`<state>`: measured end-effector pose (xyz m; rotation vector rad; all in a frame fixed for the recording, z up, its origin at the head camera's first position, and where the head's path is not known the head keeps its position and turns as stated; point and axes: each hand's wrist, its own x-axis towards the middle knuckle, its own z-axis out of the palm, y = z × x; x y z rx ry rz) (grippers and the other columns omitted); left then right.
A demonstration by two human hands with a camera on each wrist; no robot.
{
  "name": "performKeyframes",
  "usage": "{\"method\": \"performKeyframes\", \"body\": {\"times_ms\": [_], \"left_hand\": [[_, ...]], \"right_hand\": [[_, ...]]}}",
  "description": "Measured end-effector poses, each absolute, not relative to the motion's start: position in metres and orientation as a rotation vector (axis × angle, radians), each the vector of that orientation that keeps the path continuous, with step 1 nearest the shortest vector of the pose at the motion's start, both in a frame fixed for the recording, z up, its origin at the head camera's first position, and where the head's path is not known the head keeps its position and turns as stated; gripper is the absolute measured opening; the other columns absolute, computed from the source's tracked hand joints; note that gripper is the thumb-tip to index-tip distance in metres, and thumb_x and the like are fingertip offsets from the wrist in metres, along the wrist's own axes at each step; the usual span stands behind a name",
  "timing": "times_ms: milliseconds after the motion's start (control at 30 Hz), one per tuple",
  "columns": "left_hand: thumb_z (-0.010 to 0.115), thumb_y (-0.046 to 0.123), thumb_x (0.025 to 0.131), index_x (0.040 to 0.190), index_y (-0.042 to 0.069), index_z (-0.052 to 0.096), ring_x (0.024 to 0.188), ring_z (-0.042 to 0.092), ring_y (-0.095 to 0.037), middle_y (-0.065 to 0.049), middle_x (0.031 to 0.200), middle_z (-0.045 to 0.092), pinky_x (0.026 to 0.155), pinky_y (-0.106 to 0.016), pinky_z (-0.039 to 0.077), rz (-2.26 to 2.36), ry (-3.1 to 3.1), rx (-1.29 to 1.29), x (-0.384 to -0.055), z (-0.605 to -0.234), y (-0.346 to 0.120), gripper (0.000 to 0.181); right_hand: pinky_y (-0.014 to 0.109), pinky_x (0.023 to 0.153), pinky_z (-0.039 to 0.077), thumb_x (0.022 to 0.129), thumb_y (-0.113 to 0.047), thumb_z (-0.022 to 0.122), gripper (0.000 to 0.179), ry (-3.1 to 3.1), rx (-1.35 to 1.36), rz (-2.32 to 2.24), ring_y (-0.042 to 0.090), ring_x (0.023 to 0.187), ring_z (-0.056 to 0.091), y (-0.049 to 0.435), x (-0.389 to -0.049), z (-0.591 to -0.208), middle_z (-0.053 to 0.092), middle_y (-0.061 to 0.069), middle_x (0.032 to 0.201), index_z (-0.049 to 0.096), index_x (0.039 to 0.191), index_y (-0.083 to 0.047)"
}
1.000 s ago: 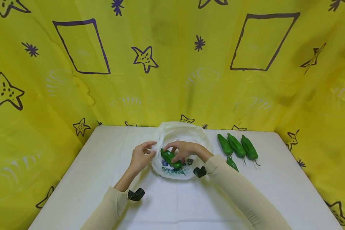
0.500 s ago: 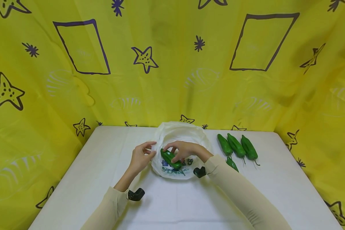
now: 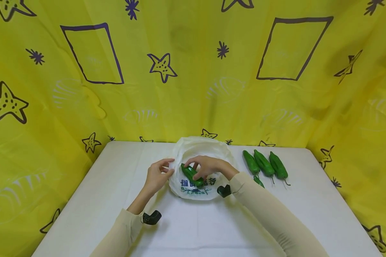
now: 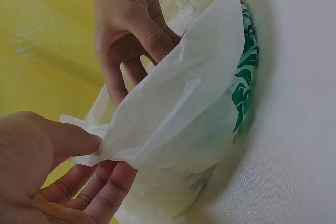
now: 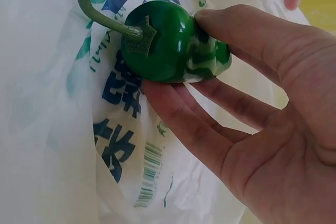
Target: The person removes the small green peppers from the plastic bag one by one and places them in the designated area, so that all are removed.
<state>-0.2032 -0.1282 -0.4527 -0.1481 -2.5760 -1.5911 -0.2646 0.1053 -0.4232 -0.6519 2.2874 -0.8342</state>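
Note:
A white plastic bag (image 3: pixel 209 145) with dark blue and green print stands with its mouth spread wide near the table's back edge. My left hand (image 3: pixel 157 176) pinches the bag's left rim between thumb and fingers, as the left wrist view shows up close. Inside the mouth, my right hand (image 3: pixel 209 167) grips a glossy green pepper (image 3: pixel 190 174) between thumb and fingers. The right wrist view has the pepper's curved stem (image 5: pixel 97 14) pointing away from the palm, above the bag's printed wall. Whether other things lie deeper in the bag is hidden.
Three green peppers (image 3: pixel 264 163) lie in a row on the white table (image 3: pixel 193 228), right of the bag. Another pepper (image 3: pixel 258 181) lies nearer, partly covered by the right sleeve. A yellow patterned curtain (image 3: pixel 193 100) rises behind the table.
The right hand and its pepper have shifted very slightly up within the bag's mouth. The left hand keeps its hold on the rim.

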Motion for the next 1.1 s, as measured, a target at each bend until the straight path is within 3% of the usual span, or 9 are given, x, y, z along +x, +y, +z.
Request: {"method": "performKeyframes", "body": {"times_ms": [800,1100], "left_hand": [[0.075,-0.002,0.089,0.125,0.007,0.073,0.081,0.066,-0.020,-0.012,0.102,0.068,0.061,-0.025,0.055,-1.609,-2.583,-0.126,-0.203,-0.451,-0.125,0.037],[0.074,-0.001,0.090,0.127,0.008,0.072,0.084,0.065,-0.021,-0.012,0.106,0.067,0.063,-0.026,0.056,-1.613,-2.605,-0.113,-0.203,-0.452,-0.123,0.038]], "right_hand": [[0.036,0.073,0.061,0.092,-0.010,0.078,0.056,2.397,-0.702,-0.833,0.023,0.089,0.068,0.129,-0.270,-0.395,0.060,0.016,0.126,0.057,0.143,-0.019],[0.046,0.079,0.061,0.092,-0.009,0.077,0.057,2.410,-0.707,-0.883,0.026,0.090,0.068,0.141,-0.271,-0.377,0.058,0.019,0.129,0.056,0.144,-0.018]]}}
